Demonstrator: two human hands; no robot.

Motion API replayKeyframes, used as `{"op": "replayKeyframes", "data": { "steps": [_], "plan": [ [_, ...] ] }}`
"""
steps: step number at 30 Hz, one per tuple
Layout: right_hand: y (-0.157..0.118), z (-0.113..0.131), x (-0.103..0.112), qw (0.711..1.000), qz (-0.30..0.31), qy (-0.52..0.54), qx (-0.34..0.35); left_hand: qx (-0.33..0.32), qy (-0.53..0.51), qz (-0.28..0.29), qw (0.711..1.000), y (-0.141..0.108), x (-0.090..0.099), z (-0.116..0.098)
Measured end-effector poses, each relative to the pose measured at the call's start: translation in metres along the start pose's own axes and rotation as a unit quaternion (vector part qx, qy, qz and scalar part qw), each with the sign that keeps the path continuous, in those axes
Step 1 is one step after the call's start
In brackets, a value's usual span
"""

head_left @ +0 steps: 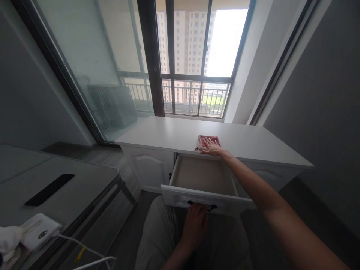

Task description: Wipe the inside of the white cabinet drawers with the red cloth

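Note:
My right hand (pixel 210 147) lies flat with its fingers spread on a folded red cloth (pixel 215 139) that has a pale edge. The cloth rests near the front edge of a white cabinet top (pixel 165 132). Directly below, a drawer (pixel 201 173) is pulled out towards me, and nothing shows on its visible bottom. My left hand (pixel 197 221) is at the drawer's front, its fingers curled over the dark handle (pixel 213 207). Part of that handle is hidden by the fingers.
To the left stands a glass-topped table (pixel 92 176) with a black flat object (pixel 50 189) and a white device (pixel 42 231) with a cable. My knees (pixel 157 228) are under the drawer. Behind the cabinet are glass sliding doors (pixel 118 56) and a balcony railing.

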State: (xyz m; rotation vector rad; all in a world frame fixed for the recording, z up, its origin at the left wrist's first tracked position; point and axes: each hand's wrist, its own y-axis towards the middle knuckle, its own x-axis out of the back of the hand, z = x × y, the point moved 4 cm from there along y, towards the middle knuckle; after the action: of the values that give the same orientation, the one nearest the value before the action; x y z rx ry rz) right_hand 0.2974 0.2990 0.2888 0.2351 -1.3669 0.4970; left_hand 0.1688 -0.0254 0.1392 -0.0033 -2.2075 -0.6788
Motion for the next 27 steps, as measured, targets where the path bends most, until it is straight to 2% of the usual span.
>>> {"op": "replayKeyframes", "data": {
  "steps": [3,6,9,14,17,19,22,24,27],
  "plan": [
    [-0.007,0.000,-0.005,0.999,-0.010,-0.023,0.019,0.006,-0.009,-0.001,1.000,0.001,-0.001,0.000],
    [-0.016,0.004,-0.009,0.996,-0.058,-0.058,0.045,0.008,-0.026,-0.010,1.000,0.000,0.001,-0.001],
    [-0.026,0.007,-0.012,0.990,-0.107,-0.051,0.070,0.026,-0.041,-0.039,0.998,-0.007,0.006,0.000],
    [-0.049,0.025,-0.025,0.972,-0.218,0.019,0.081,0.056,-0.042,-0.084,0.994,-0.037,0.018,0.015],
    [-0.063,0.050,-0.046,0.953,-0.265,0.030,0.143,0.078,-0.033,-0.115,0.990,-0.061,0.025,0.038],
    [-0.064,0.070,-0.064,0.945,-0.232,0.021,0.232,0.096,-0.016,-0.140,0.985,-0.076,0.030,0.059],
    [-0.048,0.089,-0.089,0.931,-0.124,0.005,0.343,0.121,0.017,-0.161,0.979,-0.095,0.037,0.091],
    [-0.026,0.092,-0.101,0.934,-0.070,0.000,0.350,0.144,0.038,-0.163,0.975,-0.103,0.040,0.111],
    [0.014,0.086,-0.111,0.965,-0.051,0.006,0.258,0.193,0.056,-0.163,0.966,-0.111,0.041,0.135]
  ]
}}
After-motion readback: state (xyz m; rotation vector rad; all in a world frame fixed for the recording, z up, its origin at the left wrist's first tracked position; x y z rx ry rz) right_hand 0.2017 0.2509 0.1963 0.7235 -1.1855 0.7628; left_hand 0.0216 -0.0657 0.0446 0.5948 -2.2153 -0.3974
